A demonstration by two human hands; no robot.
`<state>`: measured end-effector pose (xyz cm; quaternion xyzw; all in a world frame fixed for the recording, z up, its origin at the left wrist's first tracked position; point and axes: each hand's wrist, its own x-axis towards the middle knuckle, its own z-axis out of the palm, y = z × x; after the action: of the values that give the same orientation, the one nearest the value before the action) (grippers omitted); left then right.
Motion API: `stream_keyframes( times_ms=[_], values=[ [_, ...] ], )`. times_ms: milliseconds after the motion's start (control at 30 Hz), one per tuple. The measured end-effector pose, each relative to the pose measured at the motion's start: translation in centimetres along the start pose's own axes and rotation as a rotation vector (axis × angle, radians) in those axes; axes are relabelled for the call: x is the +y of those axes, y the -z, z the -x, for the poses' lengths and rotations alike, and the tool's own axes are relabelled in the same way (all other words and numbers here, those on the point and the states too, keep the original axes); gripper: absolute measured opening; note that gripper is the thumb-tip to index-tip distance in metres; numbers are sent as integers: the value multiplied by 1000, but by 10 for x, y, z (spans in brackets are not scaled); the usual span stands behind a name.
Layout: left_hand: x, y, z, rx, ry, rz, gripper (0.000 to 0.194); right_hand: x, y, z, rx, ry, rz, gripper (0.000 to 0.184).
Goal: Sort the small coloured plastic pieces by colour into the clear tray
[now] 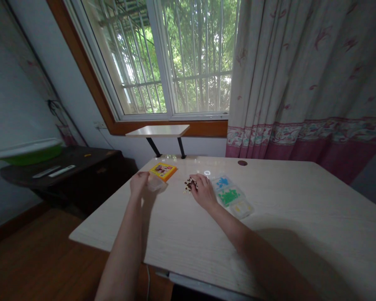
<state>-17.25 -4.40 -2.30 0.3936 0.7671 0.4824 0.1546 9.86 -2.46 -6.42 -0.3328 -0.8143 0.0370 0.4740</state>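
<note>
Gripping a clear, limp bag (156, 183) in closed fingers with the left hand (140, 182), well to the left of the clear sectioned tray (241, 209). Reaching with the right hand (203, 191), just left of the tray, fingers bent down at a loose pile of small dark brown and pale pieces (190, 184); impossible to tell whether pinching any. Lying flat on the bench (188, 234), left of the tray and past the pile: a yellow box (163, 170) with a printed top. Holding blue pieces (222, 182) in the tray's far section, green pieces (228, 196) in the middle, a few yellow pieces (246, 206) in the near one. Standing beyond the tray, off to its left: a small raised shelf (158, 131) on black legs.
</note>
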Motion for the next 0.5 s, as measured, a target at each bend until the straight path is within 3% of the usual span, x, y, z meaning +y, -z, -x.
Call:
stream_keyframes(
  times_ms=[133, 233, 300, 433, 500],
  values=[
    [-14, 13, -3, 152, 118, -251, 35, 1, -1, 0, -18, 1, -18, 36],
    [-17, 9, 0, 182, 79, -428, 48, 2, -1, 0, -26, -12, -26, 35],
    [-18, 2, 2, 134, -9, -520, 55, 2, 0, 0, -33, -14, -30, 35],
    [-19, -15, 9, -107, -230, -677, 54, 2, -1, 0, -52, -5, -48, 34],
    [-17, -23, 10, -184, -249, -791, 55, 2, -2, 1, -57, -3, -54, 35]
  ],
)
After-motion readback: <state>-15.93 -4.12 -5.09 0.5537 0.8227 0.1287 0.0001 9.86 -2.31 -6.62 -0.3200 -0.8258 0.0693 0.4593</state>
